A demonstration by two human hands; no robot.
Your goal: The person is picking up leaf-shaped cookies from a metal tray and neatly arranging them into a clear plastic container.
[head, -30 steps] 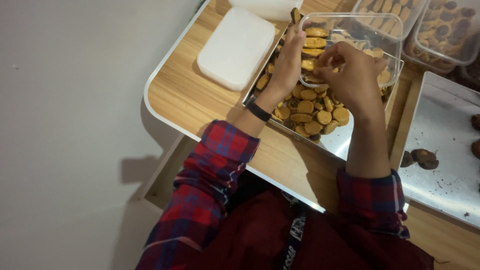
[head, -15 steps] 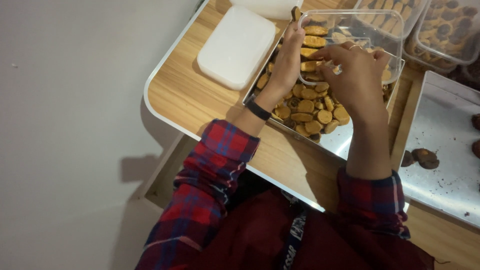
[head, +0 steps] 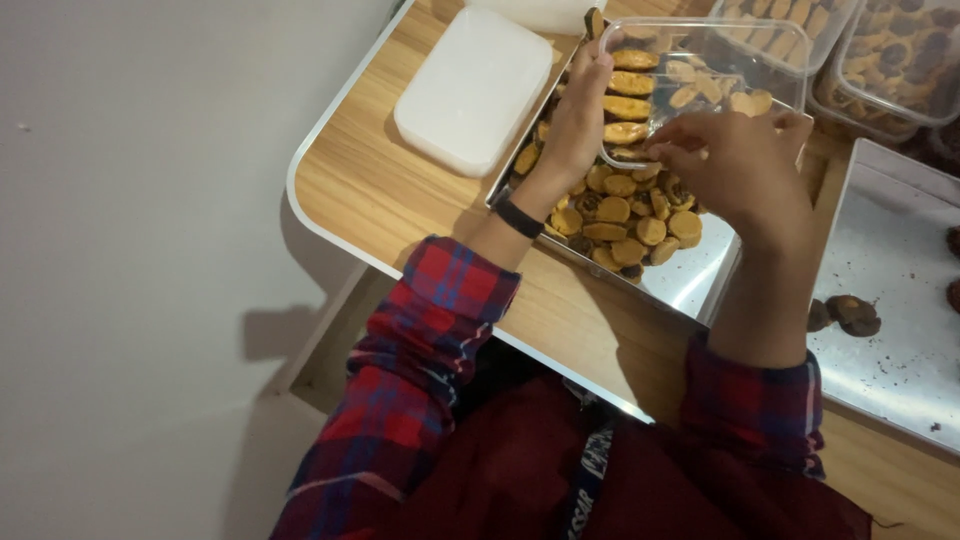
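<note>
Two hands: both at the clear rectangular plastic box [head: 720, 75].
Left hand [head: 580, 120]: grips the box's near end, steadying it tilted over the shiny steel tray [head: 700, 285] on the wooden counter [head: 380, 190].
Right hand [head: 740, 165]: fingers curled at the box mouth, possibly pinching a golden round biscuit [head: 615, 210].

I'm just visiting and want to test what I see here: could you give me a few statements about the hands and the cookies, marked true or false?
1. The left hand holds the edge of a clear box. True.
2. The cookies lie on a metal tray. True.
3. The white lid lies to the right of the tray. False: it lies to its left, on the wooden table.
4. The right hand rests on the white lid. False: it is at the clear box, above the cookies.
5. The clear box is empty. False: rows of cookies already lie in it.
</note>
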